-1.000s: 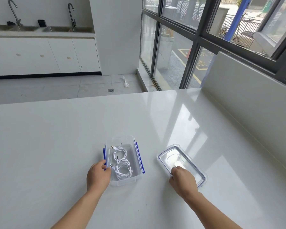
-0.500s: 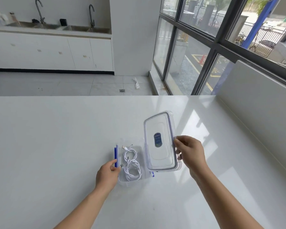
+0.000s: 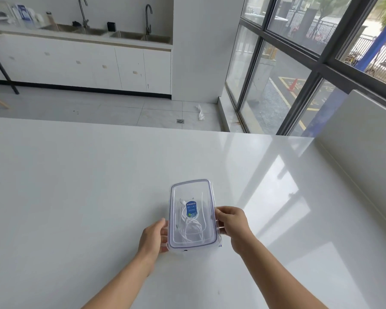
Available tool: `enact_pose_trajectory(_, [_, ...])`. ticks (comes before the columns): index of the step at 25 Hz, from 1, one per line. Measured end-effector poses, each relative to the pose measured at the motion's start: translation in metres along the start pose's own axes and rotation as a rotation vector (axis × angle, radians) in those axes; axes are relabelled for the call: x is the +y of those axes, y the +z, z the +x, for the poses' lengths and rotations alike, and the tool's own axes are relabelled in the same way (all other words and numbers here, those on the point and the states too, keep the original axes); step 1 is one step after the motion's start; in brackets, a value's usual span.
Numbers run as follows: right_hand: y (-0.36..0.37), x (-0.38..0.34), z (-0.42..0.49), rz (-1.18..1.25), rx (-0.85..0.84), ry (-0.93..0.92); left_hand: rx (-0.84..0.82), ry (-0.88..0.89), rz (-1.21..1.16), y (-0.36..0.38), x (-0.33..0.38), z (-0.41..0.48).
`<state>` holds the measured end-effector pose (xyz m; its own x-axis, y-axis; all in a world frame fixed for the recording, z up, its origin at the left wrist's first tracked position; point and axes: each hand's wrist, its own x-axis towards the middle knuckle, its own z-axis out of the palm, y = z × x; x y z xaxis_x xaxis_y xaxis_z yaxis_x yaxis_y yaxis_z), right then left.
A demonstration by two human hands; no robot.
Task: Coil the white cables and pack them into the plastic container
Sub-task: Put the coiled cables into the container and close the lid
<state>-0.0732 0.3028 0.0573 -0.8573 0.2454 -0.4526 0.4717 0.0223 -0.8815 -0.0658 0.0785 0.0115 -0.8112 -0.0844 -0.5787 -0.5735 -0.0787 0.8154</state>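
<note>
- Well, in the head view the lid [image 3: 192,190] lies on top of the plastic container [image 3: 196,250], but I cannot tell whether it is seated all round. The side latches do not look snapped down, so pressing one side first could tip the lid askew or pop the opposite edge up.
- A loop of the white cables [image 3: 191,228] that rides high could get pinched under the rim and stop the lid from closing. Through the clear lid the coil seems to sit below it, though reflections blur the detail.
- The container looks light and the surface [image 3: 76,197] is glossy, so an uneven push could slide it away.
- The left hand [image 3: 153,238] holds the container's left side, fingers curled against it. The right hand [image 3: 234,224] grips the lid's right edge. The hands are apart, one on each long side.
- The container stands on the surface just ahead of the person. Inside lie the coiled white cables, with one plug end towards the far left. A blue label [image 3: 191,207] sits on the lid's middle.
</note>
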Motion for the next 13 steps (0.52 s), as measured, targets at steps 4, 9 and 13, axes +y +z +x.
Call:
enact_pose_trajectory(4, [0.004, 0.003, 0.008, -0.167, 0.077, -0.034, -0.054, 0.117, 0.152, 0.003, -0.007, -0.001])
enact_pose_trajectory(9, [0.000, 0.017, 0.006, -0.393, 0.183, -0.097, 0.007, 0.159, 0.224, 0.004, -0.007, 0.002])
enact_pose_trajectory(13, [0.001, 0.021, -0.003, -0.439, 0.148, -0.138, 0.085, 0.218, 0.360, 0.007, -0.007, 0.002])
